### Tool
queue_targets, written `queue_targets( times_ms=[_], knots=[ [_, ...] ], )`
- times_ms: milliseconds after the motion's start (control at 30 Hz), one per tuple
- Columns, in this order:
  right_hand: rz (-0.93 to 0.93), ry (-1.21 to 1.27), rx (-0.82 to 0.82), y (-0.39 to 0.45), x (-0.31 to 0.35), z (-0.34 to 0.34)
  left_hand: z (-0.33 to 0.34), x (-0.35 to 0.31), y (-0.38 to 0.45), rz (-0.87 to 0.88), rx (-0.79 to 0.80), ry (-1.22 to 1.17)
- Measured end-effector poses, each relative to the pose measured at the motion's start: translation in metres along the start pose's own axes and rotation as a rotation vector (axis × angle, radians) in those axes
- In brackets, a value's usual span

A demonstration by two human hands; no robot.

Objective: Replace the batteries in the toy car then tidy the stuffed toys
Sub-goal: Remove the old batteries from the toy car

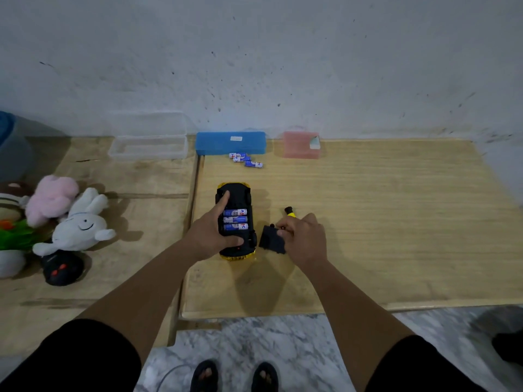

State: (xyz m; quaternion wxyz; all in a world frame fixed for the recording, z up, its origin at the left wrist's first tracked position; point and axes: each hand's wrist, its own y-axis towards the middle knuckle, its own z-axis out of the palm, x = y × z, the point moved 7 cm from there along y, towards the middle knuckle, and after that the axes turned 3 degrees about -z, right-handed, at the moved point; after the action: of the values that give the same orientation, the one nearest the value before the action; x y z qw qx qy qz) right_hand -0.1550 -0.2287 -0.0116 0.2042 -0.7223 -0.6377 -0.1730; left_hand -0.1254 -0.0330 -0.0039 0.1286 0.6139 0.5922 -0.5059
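Note:
The yellow toy car (237, 193) lies upside down on the right table, its black underside up. Three blue batteries (235, 220) sit in its open compartment. My left hand (209, 230) grips the car from the left, index finger stretched along the underside and thumb across the near end. My right hand (304, 239) pinches the black battery cover (271, 241) just right of the car. A yellow-handled screwdriver (290, 212) lies partly under that hand. Three loose blue batteries (246, 160) lie farther back. Stuffed toys, a white one (82, 224) and a pink one (52, 198), are piled on the left table.
A blue box (230, 142), a pink box (301, 144) and an open clear plastic box (148, 147) stand along the wall. A black remote control (60, 268) lies near the stuffed toys. A gap runs between the two wooden tables. My feet stand on marble floor.

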Motion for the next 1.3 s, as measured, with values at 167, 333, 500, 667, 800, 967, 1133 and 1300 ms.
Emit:
queue_targets(
  times_ms=[167, 333, 500, 667, 800, 967, 1133, 1300],
  knots=[
    [-0.077, -0.106, 0.027, 0.005, 0.006, 0.007, -0.002, 0.002, 0.002, -0.007, -0.002, -0.024],
    [-0.122, 0.145, -0.111, 0.013, 0.027, -0.005, -0.004, 0.000, 0.000, 0.002, -0.033, -0.086],
    [0.019, 0.610, 0.081, 0.018, 0.063, -0.001, -0.009, -0.014, -0.007, 0.042, -0.098, -0.267],
    [-0.108, 0.692, 0.220, 0.026, 0.093, -0.015, -0.028, -0.034, -0.020, 0.087, -0.086, -0.406],
    [-0.201, 0.617, 0.334, 0.032, 0.116, -0.035, -0.055, -0.042, -0.029, 0.124, -0.058, -0.284],
    [-0.224, 0.515, 0.501, 0.038, 0.145, -0.046, -0.104, -0.053, -0.033, 0.225, -0.123, -0.021],
    [-0.144, 0.470, 0.581, 0.046, 0.165, -0.054, -0.124, -0.051, -0.021, 0.253, 0.041, 0.047],
    [-0.060, 0.479, 0.509, 0.060, 0.177, -0.053, -0.145, -0.058, -0.012, 0.347, 0.050, 0.152]
  ],
)
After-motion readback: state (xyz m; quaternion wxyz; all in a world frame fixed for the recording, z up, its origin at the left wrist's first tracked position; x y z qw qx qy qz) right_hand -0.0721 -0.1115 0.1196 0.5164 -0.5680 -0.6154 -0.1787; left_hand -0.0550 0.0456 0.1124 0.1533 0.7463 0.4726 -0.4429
